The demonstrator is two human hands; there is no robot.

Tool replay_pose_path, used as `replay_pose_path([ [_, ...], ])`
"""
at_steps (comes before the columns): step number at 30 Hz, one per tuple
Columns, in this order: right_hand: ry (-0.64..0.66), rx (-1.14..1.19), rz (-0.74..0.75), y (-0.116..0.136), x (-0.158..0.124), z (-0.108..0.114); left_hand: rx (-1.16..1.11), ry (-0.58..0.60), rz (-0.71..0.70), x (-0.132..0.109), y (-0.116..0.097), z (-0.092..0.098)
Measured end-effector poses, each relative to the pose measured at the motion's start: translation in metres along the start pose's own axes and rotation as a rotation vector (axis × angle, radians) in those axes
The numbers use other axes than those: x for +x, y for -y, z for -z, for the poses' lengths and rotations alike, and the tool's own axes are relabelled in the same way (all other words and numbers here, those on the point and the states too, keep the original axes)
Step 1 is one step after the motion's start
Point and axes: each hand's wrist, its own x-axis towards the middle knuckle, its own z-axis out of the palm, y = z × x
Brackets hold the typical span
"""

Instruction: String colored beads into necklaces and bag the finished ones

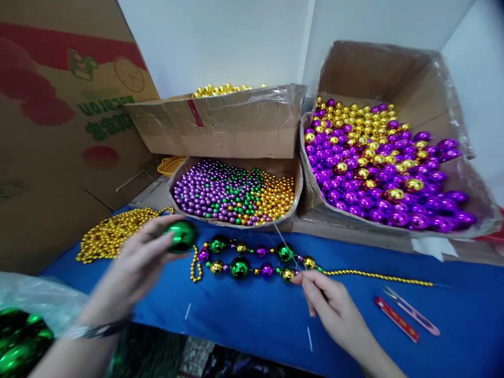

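My left hand (pixel 144 257) grips a large shiny green bead (pixel 181 236), raised over the blue table. Between the fingertips of my right hand (pixel 331 299) is a thin needle (pixel 287 247), its point up and to the left. Just behind that hand lies a beaded necklace (pixel 239 268) of green, gold and purple balls in two rows. From its right end runs a straight string of small gold beads (pixel 380 276). Pink thread snips (pixel 413 312) and a red packet (pixel 397 318) rest right of my right hand.
A cardboard box (pixel 297 197) of small purple, green and gold beads stands behind the necklace. A larger box (pixel 444 105) at right holds purple and gold balls. Gold bead strands (pixel 114 231) lie at left; large green balls (pixel 23 346) sit in plastic at lower left.
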Motion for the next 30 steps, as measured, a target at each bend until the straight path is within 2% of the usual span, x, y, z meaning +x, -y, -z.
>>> replay_pose_path([
  [1,0.007,-0.039,0.006,0.0,-0.004,-0.002,-0.072,0.085,0.061,0.006,0.008,-0.018],
  [3,0.009,-0.109,0.042,-0.002,-0.01,-0.006,-0.477,0.184,0.294,0.012,0.024,-0.052],
  [5,-0.007,-0.158,0.089,-0.004,-0.015,-0.008,-0.707,0.217,0.437,0.013,0.036,-0.081],
  [7,-0.028,-0.186,0.111,-0.006,-0.018,-0.008,-0.814,0.228,0.517,0.011,0.045,-0.1],
  [10,-0.049,-0.204,0.113,-0.009,-0.02,-0.008,-0.867,0.241,0.575,0.011,0.05,-0.112],
  [14,-0.06,-0.23,0.115,-0.012,-0.021,-0.009,-0.844,0.257,0.563,0.012,0.049,-0.114],
  [16,-0.076,-0.237,0.124,-0.013,-0.02,-0.009,-0.752,0.286,0.484,0.011,0.046,-0.113],
  [18,-0.1,-0.241,0.131,-0.014,-0.019,-0.009,-0.535,0.3,0.31,0.009,0.043,-0.112],
  [22,-0.113,-0.254,0.165,-0.012,-0.016,-0.006,0.097,0.232,-0.274,0.006,0.041,-0.109],
  [24,-0.104,-0.271,0.189,-0.01,-0.015,-0.005,0.294,0.214,-0.472,0.004,0.042,-0.107],
  [26,-0.105,-0.289,0.206,-0.008,-0.013,-0.006,0.391,0.217,-0.55,0.003,0.043,-0.107],
  [30,-0.122,-0.325,0.235,-0.006,-0.011,-0.007,0.483,0.226,-0.612,0.001,0.045,-0.107],
])
